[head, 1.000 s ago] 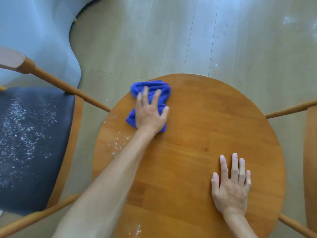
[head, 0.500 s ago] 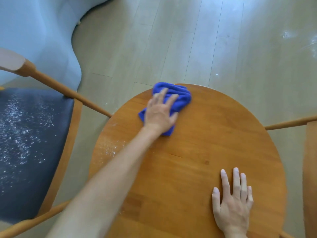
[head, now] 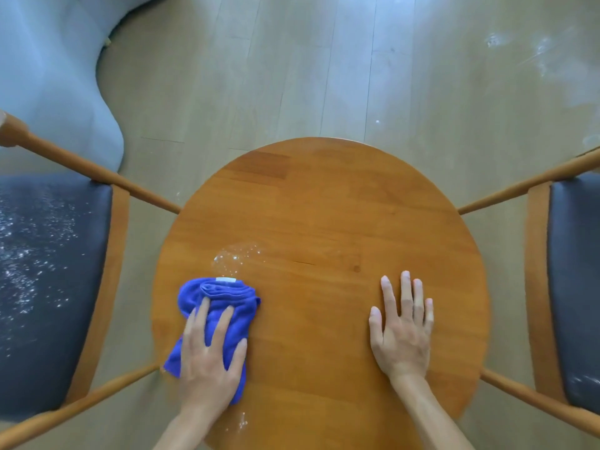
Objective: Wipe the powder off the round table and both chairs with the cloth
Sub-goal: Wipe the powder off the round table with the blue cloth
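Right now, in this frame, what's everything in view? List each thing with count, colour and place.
round table: one, orange-brown wood, centre.
cloth: one, blue, bunched on the table's near-left part.
powder on table: white patch just beyond the cloth; a smaller one at the near edge.
left chair: one, wooden frame, dark seat speckled with white powder.
right chair: one, wooden frame, dark seat, faint white marks at its near end.
floor: pale wood planks, white smears at far right.
grey-blue upholstered shape: one, far left.
hands: left hand presses the cloth; right hand lies flat on the table.
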{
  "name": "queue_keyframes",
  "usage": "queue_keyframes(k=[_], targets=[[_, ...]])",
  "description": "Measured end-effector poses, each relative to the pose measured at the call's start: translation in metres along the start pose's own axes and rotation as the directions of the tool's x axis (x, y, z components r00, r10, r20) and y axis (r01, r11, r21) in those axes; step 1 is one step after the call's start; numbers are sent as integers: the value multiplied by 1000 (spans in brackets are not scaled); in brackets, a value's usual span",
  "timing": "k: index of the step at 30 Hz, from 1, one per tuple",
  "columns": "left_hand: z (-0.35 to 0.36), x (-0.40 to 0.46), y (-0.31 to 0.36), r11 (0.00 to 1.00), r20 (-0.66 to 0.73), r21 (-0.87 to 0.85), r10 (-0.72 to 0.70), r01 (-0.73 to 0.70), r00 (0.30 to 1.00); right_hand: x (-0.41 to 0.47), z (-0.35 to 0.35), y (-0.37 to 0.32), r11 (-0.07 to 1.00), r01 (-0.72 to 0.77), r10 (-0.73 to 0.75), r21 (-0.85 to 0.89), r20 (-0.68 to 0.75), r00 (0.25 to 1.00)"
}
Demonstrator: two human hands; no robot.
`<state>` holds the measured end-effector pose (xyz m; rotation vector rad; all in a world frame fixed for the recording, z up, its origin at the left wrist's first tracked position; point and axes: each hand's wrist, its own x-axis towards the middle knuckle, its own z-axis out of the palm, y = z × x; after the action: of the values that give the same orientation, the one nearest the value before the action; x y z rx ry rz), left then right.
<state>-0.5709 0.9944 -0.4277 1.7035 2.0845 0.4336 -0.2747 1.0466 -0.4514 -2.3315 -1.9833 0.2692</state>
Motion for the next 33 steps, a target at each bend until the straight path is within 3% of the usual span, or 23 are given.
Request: queue_keyframes(k=[3,6,9,10,12,14,16,19,22,24,27,31,33], targets=[[34,-5,60,962,93,11,272,-274,958,-1,1,3,999,-14,14,33,-18,1000],[66,23,116,822,170,5,560,-569,811,-1,3,7,999,-7,11,51,-66,998],[76,64,134,730,230,-32,671,-683,705,-2,5,11,996,-23,32,89,-106,994],[71,79,129,726,232,-28,674,-688,702,-2,6,11,995,-26,36,95,-106,994],[51,107,103,792,175,-11,602,-610,779,-3,6,9,995,-23,31,99,-82,996],[22,132,60,909,91,5,415,-417,905,-3,6,7,995,-29,36,100,-65,997],[-11,139,4,974,12,56,221,-221,975,-3,6,5,994,-36,42,101,-62,997],[-39,106,-55,998,-94,65,-9,15,996,-4,4,1,994,-39,46,102,-62,997],[-29,57,-57,984,-171,26,-167,174,971,-2,2,-3,991,-43,50,123,-54,997],[-12,26,-31,992,-169,7,-125,128,978,-1,0,-2,983,-43,52,180,-46,998],[24,-17,32,995,-35,-26,93,-94,995,1,-6,0,912,-101,114,397,-9,993],[67,-34,115,909,139,-75,416,-410,899,6,-21,13,635,-192,174,748,104,979],[76,-17,134,885,155,-64,465,-460,872,3,-31,30,505,-236,221,830,140,965]])
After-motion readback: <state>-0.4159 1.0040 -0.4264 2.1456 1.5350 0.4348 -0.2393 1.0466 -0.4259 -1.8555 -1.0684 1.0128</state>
